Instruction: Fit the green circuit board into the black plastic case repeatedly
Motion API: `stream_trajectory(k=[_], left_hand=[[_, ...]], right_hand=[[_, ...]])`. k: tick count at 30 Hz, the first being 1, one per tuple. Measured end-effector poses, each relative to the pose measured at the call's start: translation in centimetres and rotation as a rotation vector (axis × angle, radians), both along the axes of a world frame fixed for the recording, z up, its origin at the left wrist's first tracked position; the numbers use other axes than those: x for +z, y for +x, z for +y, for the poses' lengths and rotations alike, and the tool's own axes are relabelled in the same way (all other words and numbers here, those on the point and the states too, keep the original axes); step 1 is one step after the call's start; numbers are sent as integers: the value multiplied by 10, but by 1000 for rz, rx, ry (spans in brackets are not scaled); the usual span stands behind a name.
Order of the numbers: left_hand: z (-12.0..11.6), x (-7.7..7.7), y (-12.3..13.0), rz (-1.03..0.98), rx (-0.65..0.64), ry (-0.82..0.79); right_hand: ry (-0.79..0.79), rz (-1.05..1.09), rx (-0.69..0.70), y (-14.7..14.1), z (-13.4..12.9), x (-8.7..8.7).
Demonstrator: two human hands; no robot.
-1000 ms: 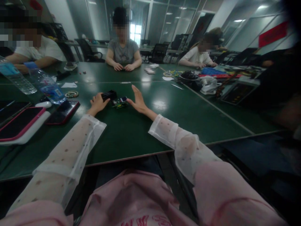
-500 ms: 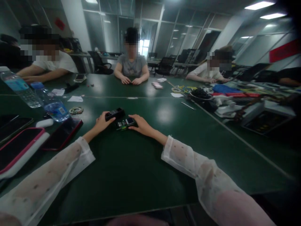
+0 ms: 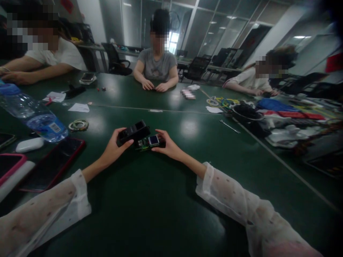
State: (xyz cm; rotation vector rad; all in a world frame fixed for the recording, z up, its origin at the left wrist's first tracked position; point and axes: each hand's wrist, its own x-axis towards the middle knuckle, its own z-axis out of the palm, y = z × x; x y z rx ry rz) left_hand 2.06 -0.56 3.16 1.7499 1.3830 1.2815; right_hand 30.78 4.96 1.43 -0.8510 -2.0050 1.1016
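Note:
My left hand (image 3: 115, 144) grips a black plastic housing (image 3: 134, 132), thumb along its near side. The housing has a rectangular opening toward its right end. Just to the right, my right hand (image 3: 167, 145) has thumb and fingers around the right end of a green circuit board (image 3: 144, 143) with a small square screen (image 3: 153, 140) on it. The board's left part lies close under the housing's near edge; whether the two touch I cannot tell. Both are low over the green table (image 3: 139, 207).
At left lie a water bottle (image 3: 50, 125), a red-edged phone (image 3: 55, 164), a white case (image 3: 30, 145) and a tape roll (image 3: 78, 125). A wrench (image 3: 229, 126) and a heap of cables (image 3: 246, 112) are at right. Several people sit across the table.
The view has tilted and shifted, so the table things appear displaced. My hands still hold the housing and the board, and the board's screen shows more fully between my right fingers.

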Motion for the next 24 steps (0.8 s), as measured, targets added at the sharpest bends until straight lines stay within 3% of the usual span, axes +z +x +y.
stream_trajectory(k=[6, 14, 24], left_hand=[[5, -2, 11, 152, -139, 42], [11, -5, 12, 236, -180, 35], [11, 1, 16, 498, -322, -78]], right_hand=[[-147, 121, 32, 7, 9, -3], [-15, 66, 2, 4, 3, 1], [78, -81, 38, 4, -5, 11]])
